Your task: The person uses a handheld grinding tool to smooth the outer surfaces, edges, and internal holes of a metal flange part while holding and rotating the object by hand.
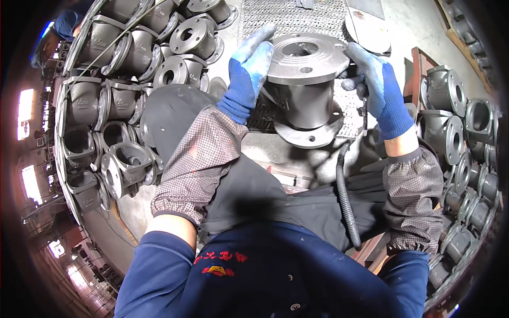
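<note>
The left hand (pixel 248 74) and right hand (pixel 380 87) grip the casting (pixel 310 103) by opposite sides of its top flange (pixel 313 71). It is upright over the near edge of a textured mat (pixel 289 18); stacked castings (pixel 124 100) flank it.

Bright centre, glaring windows (pixel 32 184) at left — fisheye-bent edges, black corners.

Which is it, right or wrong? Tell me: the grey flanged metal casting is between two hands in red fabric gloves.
Wrong on colour: the head view shows blue fabric gloves on the left hand and right hand, not red. The grey flanged metal casting is indeed between them.
</note>
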Tool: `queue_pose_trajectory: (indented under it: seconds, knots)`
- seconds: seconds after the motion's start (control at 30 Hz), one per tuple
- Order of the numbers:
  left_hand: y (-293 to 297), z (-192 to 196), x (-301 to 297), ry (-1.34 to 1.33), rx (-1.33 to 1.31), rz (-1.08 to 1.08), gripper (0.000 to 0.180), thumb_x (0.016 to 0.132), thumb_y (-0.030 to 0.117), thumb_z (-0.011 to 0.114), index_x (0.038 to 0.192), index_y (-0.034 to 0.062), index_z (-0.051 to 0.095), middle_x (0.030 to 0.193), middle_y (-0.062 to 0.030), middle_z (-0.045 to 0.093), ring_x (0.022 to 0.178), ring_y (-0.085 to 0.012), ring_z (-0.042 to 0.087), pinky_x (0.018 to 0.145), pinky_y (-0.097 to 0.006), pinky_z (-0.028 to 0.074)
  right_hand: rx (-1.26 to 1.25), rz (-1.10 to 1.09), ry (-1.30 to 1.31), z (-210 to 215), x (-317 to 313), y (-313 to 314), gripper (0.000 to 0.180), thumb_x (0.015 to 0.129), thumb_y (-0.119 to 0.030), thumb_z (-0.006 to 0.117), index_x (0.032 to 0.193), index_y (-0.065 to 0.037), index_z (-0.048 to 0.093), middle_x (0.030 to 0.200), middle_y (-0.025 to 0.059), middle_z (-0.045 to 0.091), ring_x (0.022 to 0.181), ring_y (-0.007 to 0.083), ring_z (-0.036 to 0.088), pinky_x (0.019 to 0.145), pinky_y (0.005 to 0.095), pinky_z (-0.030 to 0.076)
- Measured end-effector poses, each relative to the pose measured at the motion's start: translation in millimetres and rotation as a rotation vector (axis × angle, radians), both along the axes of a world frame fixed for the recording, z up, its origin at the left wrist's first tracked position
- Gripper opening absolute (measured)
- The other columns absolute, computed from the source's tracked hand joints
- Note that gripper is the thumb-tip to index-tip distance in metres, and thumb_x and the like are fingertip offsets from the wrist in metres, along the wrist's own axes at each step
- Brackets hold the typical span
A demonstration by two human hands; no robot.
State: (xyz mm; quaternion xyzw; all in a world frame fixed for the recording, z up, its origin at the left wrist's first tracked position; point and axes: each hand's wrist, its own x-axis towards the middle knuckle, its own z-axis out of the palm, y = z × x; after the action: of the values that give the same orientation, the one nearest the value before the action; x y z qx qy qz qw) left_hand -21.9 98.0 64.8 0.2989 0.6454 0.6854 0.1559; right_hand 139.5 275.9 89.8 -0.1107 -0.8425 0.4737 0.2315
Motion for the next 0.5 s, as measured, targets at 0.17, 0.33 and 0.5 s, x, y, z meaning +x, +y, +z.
queue_pose_trajectory:
  seconds: [0.17,0.33,0.5]
  knots:
    - [18.2,-7.9,-14.2,0.048,0.085,-0.168,0.042,0.086,0.002,0.048,0.127,-0.0019,0.05,0.126,-0.017,0.054,0.118,-0.0231,0.051,0.103,-0.031,0.037,-0.508,-0.393,-0.262,-19.1,0.3,19.8,0.043,0.09,-0.034,0.055,0.112,0.004,0.059,0.088,0.01,0.063,0.071,0.0114,0.059,0.059,0.0236,0.045]
    - [10.7,-14.1,-13.6,0.196,0.047,-0.164,0.047,0.084,0.005,0.055,0.129,-0.0042,0.047,0.13,-0.0174,0.049,0.121,-0.0243,0.047,0.104,-0.033,0.035,-0.541,-0.425,-0.342,-29.2,-9.7,5.9,0.046,0.088,-0.034,0.06,0.112,0.005,0.06,0.098,0.0078,0.065,0.084,0.012,0.058,0.074,0.0235,0.046]
    - [-16.8,-10.5,-20.1,0.151,-0.107,-0.11,0.061,0.08,0.022,0.067,0.13,-0.0063,0.045,0.128,-0.0197,0.05,0.116,-0.0254,0.05,0.1,-0.032,0.039,-0.311,-0.333,-0.281,-38.4,-13.1,-15.0,0.042,0.088,-0.029,0.061,0.111,0.006,0.06,0.096,0.0102,0.066,0.083,0.0127,0.058,0.074,0.0242,0.046]
